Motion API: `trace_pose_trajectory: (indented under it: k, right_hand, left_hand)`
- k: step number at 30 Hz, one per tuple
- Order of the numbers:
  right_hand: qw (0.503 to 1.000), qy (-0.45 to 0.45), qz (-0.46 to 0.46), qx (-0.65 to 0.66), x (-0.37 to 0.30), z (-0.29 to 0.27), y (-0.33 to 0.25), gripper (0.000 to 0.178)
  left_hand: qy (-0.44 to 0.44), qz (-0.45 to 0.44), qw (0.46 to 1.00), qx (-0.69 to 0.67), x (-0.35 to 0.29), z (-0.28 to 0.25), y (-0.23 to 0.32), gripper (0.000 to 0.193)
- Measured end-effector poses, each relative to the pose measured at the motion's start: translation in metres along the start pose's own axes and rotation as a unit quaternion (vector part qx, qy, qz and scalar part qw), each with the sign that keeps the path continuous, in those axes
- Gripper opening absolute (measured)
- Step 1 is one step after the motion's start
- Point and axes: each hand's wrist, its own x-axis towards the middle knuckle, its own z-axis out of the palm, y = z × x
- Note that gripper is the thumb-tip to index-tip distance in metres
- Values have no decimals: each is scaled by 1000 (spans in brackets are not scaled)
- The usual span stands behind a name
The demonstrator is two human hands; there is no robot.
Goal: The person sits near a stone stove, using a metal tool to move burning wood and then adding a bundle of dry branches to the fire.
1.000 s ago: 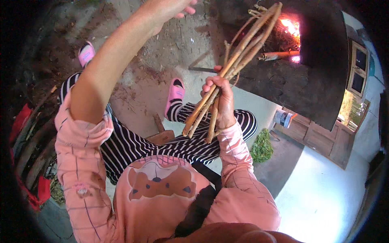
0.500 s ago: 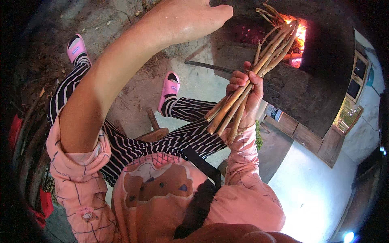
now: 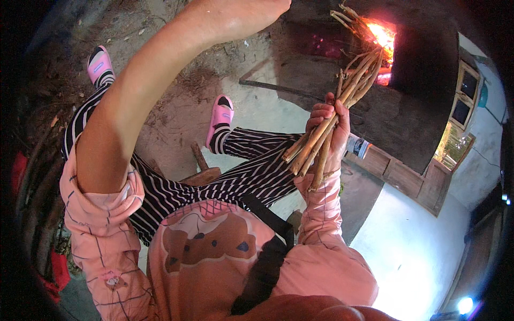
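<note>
A bundle of thin dry sticks (image 3: pixel 353 88) slants up from my right hand (image 3: pixel 331 123), whose fingers are wrapped round its lower part. The bundle's far tips point into a glowing fire (image 3: pixel 385 38) in the opening of a dark stove (image 3: pixel 423 69). Other twigs (image 3: pixel 349 18) poke out of the same opening at its upper left. My left arm reaches up across the view, and my left hand (image 3: pixel 262 13) is partly cut off by the top edge, left of the stove opening. Its fingers are mostly out of sight.
A small wooden stool (image 3: pixel 202 175) stands between my striped legs. A pale jar (image 3: pixel 357 146) sits by the stove's near edge, next to wooden boards (image 3: pixel 396 174). Thick branches (image 3: pixel 40 214) lie at the far left. Twigs litter the dirt floor (image 3: pixel 176 96).
The stick bundle in my right hand has tilted, its tips lower and slightly left of before. My left hand has moved up and left, so its thumb is now mostly cut off.
</note>
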Motion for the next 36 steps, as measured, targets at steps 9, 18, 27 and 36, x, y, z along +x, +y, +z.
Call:
trace_pose_trajectory:
  k: [9, 18, 27, 36]
  right_hand:
    - [981, 77, -65, -165, 15, 3, -16, 17]
    - [937, 150, -163, -269, 57, -4, -30, 19]
    - [894, 214, -173, -355, 113, -24, -42, 28]
    - [854, 300, -256, -340, 189, -62, -81, 28]
  left_hand:
    - [1, -42, 998, 49, -3, -8, 19, 35]
    - [11, -7, 1000, -20, 0, -2, 19, 37]
    - [90, 63, 993, -48, 8, 27, 15, 36]
    - [111, 119, 979, -119, 15, 34, 14, 30]
